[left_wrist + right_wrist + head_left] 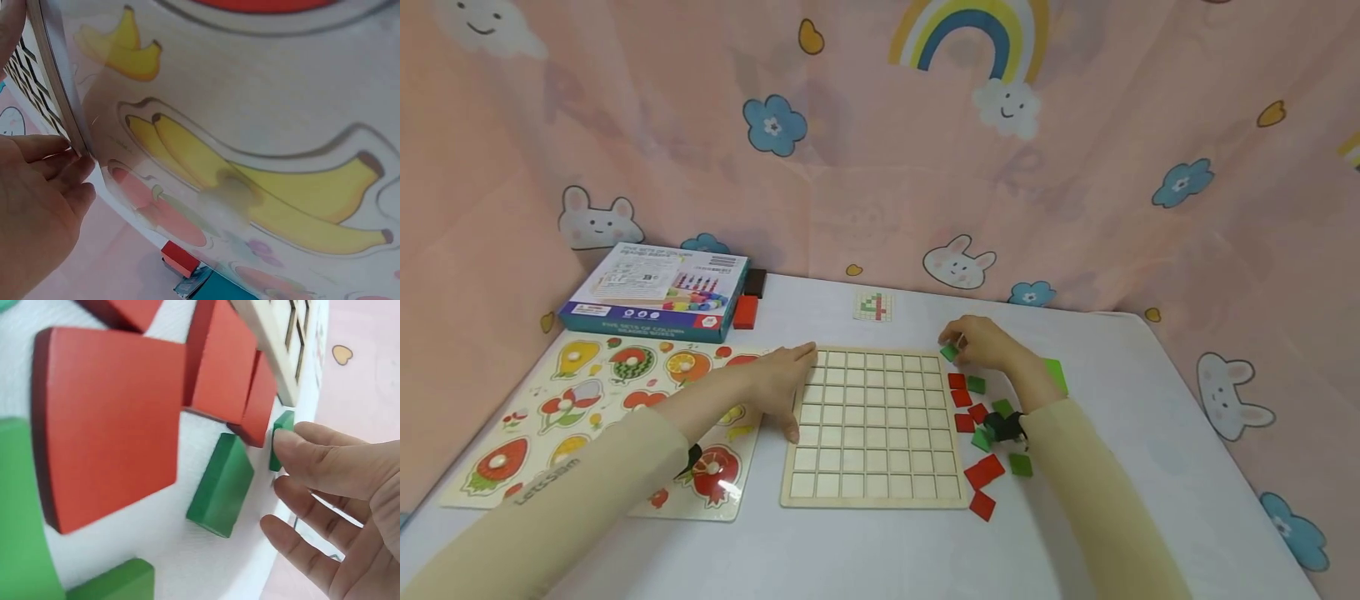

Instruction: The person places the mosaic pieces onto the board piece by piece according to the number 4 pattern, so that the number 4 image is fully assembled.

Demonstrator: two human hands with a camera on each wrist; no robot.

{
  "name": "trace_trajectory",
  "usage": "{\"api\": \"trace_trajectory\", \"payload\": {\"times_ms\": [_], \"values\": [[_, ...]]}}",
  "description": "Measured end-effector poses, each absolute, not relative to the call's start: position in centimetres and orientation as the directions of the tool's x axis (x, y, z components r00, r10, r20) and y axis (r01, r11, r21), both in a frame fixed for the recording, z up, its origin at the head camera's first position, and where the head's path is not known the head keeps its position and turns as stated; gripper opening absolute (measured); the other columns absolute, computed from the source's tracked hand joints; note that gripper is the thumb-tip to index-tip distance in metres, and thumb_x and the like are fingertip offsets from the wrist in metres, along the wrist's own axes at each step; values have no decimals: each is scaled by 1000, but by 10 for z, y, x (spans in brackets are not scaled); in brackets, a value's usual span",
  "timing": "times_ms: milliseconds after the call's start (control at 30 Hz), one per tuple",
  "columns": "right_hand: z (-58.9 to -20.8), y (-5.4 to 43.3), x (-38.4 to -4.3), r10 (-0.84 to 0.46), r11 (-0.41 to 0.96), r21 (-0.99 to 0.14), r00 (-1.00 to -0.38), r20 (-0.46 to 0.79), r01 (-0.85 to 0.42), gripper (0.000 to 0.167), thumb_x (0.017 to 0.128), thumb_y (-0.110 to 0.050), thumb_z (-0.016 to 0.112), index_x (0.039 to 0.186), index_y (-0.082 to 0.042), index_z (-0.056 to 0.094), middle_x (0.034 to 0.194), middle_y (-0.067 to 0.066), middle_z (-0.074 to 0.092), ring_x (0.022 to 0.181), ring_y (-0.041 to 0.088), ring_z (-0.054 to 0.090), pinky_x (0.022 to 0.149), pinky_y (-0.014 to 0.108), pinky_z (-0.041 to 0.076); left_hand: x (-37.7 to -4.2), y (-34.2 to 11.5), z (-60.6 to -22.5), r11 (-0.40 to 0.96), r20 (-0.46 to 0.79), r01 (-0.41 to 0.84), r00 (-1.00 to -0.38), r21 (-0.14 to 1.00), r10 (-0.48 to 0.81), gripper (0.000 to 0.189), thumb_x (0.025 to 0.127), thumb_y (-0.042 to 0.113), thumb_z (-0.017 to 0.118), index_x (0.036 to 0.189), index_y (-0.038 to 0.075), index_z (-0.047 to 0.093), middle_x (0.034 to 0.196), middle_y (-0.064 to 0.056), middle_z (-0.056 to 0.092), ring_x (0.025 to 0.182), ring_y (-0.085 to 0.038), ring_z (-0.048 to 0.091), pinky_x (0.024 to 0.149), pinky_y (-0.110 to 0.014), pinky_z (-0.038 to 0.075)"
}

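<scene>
A wooden grid board (874,503) with bare square cells lies flat on the white table. My left hand (778,385) rests along its left edge, fingertips at the upper corner and thumb lower down the side. Just off the board's upper right corner, my right hand (983,342) pinches a green square tile (950,353) between thumb and index finger; the other fingers hang loosely in the right wrist view. Loose red tiles (984,472) and green tiles (1020,465) are scattered along the board's right side, with the right wrist partly over them.
Behind the board lies a small pattern card (874,306) with green and red squares. A fruit puzzle board (730,508) lies left, under my left forearm. Beyond it are a flat box (655,287), a red block (746,312) and a dark block (756,282). A pink curtain (865,192) hangs behind.
</scene>
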State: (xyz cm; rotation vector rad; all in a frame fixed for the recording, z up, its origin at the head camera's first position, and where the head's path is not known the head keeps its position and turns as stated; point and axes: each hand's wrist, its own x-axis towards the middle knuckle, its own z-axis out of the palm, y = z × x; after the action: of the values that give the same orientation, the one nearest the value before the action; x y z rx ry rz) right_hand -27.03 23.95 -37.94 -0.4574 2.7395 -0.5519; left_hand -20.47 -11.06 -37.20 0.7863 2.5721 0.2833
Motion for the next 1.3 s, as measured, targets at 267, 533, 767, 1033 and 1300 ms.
{"api": "trace_trajectory", "payload": {"times_ms": [267,533,767,1033,1300], "values": [[-379,235,-270,-386,873,-395,-901,-198,-287,18,86,-5,73,104,-4,68,111,15,68,101,30,62,94,44,55,-206,-110,-373,817,-333,469,-752,337,569,124,62,39,93,152,-11,23,162,-29,17,152,-45,18,124,-56,23],[-381,232,-273,-354,882,-389,-919,-173,-266,13,87,-7,72,94,-8,62,97,10,67,91,24,57,88,39,53,-205,-110,-376,819,-339,436,-758,372,557,127,62,36,94,153,-10,19,163,-28,15,150,-45,24,122,-54,29],[-375,221,-269,-346,826,-492,-937,-54,-277,8,90,-6,68,98,-7,67,93,9,67,87,23,56,80,33,51,-204,-109,-376,822,-343,441,-757,360,556,125,64,36,93,154,-9,18,163,-27,13,151,-44,23,123,-53,28],[-370,192,-263,-384,743,-596,-923,-6,-305,14,89,-11,72,102,-7,73,97,8,72,87,21,65,79,32,54,-204,-108,-375,824,-344,447,-757,348,556,124,64,35,93,153,-9,19,164,-27,13,151,-43,23,123,-52,29],[-377,172,-262,-498,732,-567,-864,-69,-377,10,89,-11,71,99,-11,76,92,5,75,83,17,64,72,26,53,-205,-107,-376,829,-352,441,-758,345,550,125,63,35,93,153,-10,19,164,-27,11,152,-44,20,124,-52,27]]}}
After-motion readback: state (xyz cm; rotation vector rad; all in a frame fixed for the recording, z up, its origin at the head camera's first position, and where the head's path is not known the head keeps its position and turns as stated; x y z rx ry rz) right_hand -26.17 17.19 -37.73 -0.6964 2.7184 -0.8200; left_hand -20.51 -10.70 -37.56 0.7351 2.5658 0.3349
